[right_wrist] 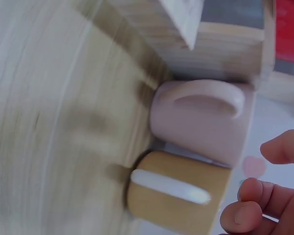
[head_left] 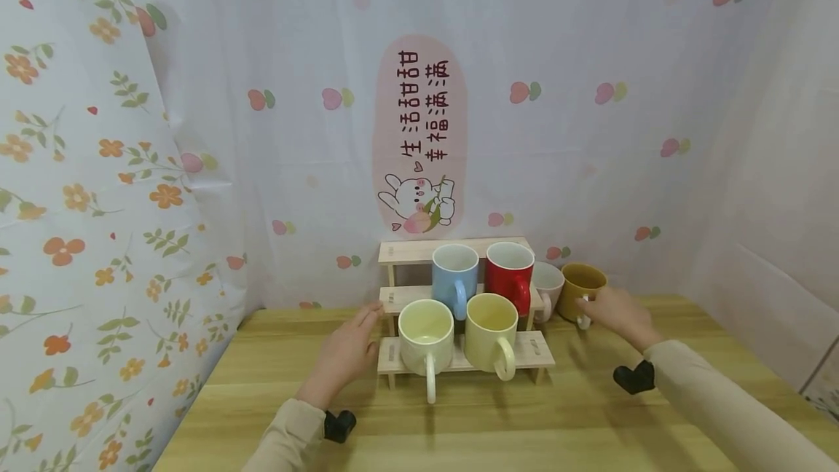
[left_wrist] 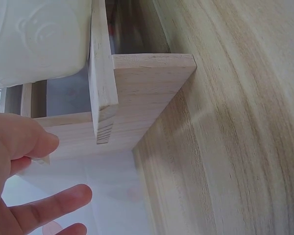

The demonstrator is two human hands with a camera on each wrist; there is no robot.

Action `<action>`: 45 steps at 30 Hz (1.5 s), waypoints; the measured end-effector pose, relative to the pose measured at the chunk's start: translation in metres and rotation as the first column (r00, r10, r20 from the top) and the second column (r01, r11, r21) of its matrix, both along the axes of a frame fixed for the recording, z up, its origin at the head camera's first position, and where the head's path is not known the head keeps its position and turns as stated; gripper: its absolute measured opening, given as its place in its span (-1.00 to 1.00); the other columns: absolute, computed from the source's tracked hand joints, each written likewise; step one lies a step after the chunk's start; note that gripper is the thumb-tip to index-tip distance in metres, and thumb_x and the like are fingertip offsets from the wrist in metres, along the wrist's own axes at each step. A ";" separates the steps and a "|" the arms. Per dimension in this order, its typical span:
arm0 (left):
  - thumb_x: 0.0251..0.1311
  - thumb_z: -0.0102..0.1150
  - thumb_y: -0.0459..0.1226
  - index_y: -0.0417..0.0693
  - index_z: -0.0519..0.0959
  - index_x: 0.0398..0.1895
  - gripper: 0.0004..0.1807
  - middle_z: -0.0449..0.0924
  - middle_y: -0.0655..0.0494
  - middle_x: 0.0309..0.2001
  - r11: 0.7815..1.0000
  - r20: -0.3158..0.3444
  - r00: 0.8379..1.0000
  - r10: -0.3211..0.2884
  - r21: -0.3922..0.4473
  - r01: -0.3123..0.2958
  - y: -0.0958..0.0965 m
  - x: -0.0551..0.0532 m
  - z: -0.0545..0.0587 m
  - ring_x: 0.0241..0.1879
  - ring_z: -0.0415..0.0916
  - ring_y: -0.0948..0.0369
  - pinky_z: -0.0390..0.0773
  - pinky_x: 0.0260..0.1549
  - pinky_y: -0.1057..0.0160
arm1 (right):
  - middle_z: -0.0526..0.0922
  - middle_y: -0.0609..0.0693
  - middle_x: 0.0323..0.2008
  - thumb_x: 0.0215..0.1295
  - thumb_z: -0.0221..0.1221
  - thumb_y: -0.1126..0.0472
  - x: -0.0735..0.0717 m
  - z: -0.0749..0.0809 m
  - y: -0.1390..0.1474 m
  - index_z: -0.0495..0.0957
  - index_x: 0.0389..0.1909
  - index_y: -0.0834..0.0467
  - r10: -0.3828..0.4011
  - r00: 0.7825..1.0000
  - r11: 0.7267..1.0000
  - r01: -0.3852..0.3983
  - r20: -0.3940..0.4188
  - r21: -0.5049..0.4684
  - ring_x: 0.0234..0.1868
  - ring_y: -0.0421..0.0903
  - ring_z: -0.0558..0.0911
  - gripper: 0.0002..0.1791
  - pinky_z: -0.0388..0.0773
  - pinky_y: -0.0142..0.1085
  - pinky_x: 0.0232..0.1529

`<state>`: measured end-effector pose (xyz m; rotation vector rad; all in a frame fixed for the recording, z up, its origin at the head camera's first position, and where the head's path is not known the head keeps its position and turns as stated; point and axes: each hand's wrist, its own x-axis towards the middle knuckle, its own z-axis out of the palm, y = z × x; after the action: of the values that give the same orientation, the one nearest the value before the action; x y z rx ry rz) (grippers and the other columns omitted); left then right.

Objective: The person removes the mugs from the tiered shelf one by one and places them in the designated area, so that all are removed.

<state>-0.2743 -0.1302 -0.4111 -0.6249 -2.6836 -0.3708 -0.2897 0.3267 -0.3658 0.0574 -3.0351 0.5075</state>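
Note:
A three-step wooden display rack (head_left: 393,299) stands on the table. My left hand (head_left: 347,352) pinches the left end of its middle step between thumb (left_wrist: 39,139) and forefinger, the other fingers spread out. My right hand (head_left: 619,315) hovers by a mustard mug (head_left: 577,286) with a white handle, right of the rack; its fingers (right_wrist: 250,190) are loosely bent, apart from the rim and holding nothing. Beside that mug is a pale pink mug (right_wrist: 201,120), close against the rack's side.
The lowest step carries a pale green mug (head_left: 424,337) and a pale yellow mug (head_left: 490,333). Above them sit a light blue mug (head_left: 448,282) and a red mug (head_left: 505,282). A patterned cloth (head_left: 295,166) hangs behind the wood-grain table (head_left: 262,370).

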 end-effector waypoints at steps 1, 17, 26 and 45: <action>0.09 0.28 -0.34 -0.06 0.36 0.30 -0.36 0.33 0.13 0.33 1.000 0.003 1.000 0.001 -0.002 -0.001 0.000 0.000 0.000 -0.51 0.37 0.25 0.28 -0.67 0.40 | 0.22 -0.13 -0.72 0.33 -0.05 -0.03 0.001 0.003 -0.002 0.26 -0.72 0.03 0.008 1.000 1.000 -0.008 -0.001 0.008 -0.66 -0.19 0.21 -0.58 0.10 -0.34 -0.63; 0.09 0.28 -0.35 -0.08 0.37 0.29 -0.36 0.32 0.11 0.33 1.000 0.008 1.000 -0.015 0.009 0.015 0.001 0.000 0.000 -0.46 0.42 0.22 0.28 -0.65 0.40 | 0.21 -0.16 -0.76 0.33 -0.04 -0.04 0.011 0.026 -0.028 0.22 -0.77 0.00 0.053 0.999 0.999 -0.053 0.009 0.009 -0.66 -0.20 0.21 -0.54 0.13 -0.33 -0.60; 0.08 0.29 -0.35 -0.09 0.37 0.29 -0.36 0.33 0.10 0.33 1.000 -0.021 1.000 -0.012 0.016 0.012 0.000 -0.002 -0.001 -0.43 0.47 0.16 0.31 -0.63 0.37 | 0.22 -0.15 -0.73 0.33 -0.03 -0.06 0.018 0.036 -0.037 0.27 -0.74 0.01 0.054 0.999 0.998 -0.054 0.006 -0.021 -0.63 -0.18 0.26 -0.55 0.15 -0.31 -0.57; 0.07 0.30 -0.36 -0.14 0.40 0.25 -0.39 0.36 0.06 0.30 0.999 -0.048 0.998 -0.029 0.031 0.030 0.000 -0.001 -0.002 -0.42 0.50 0.13 0.33 -0.62 0.36 | 0.48 -0.07 -0.65 0.37 -0.09 -0.19 0.023 0.053 -0.056 0.58 -0.53 0.16 0.072 0.996 0.997 -0.072 -0.043 0.021 -0.56 -0.11 0.44 -0.45 0.33 -0.24 -0.56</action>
<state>-0.2755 -0.1300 -0.4135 -0.6563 -2.6210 -0.4006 -0.2668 0.2702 -0.3131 0.1771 -3.0042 0.4758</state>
